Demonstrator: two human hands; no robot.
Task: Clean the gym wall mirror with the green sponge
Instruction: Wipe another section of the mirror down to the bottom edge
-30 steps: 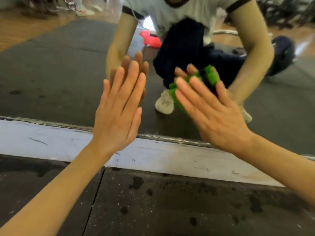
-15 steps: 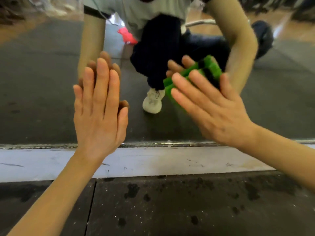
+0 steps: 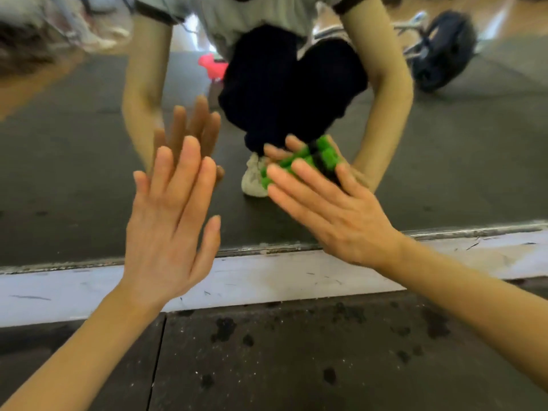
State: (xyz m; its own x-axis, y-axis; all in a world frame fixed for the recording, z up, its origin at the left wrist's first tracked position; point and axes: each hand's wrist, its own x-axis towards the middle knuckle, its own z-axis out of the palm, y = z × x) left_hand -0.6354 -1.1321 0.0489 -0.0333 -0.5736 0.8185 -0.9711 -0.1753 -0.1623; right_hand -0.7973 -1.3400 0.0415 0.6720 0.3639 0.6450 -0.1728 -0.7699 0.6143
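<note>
Green nubby sponge (image 3: 299,161), just one, is pressed against the wall mirror (image 3: 74,179) under the flat right hand (image 3: 335,212), while the left hand (image 3: 169,232) lies flat, fingers together, beside it above a scuffed white baseboard (image 3: 267,280).

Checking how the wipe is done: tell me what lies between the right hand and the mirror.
The green sponge, pressed flat against the mirror under the right hand; the head view shows it.

The mirror (image 3: 74,173) lies open to the left of the left hand (image 3: 169,232) and to the right of the right hand (image 3: 335,215). Between the hands runs a narrow gap. Below both hands, a white ledge (image 3: 267,277) borders the glass.
</note>
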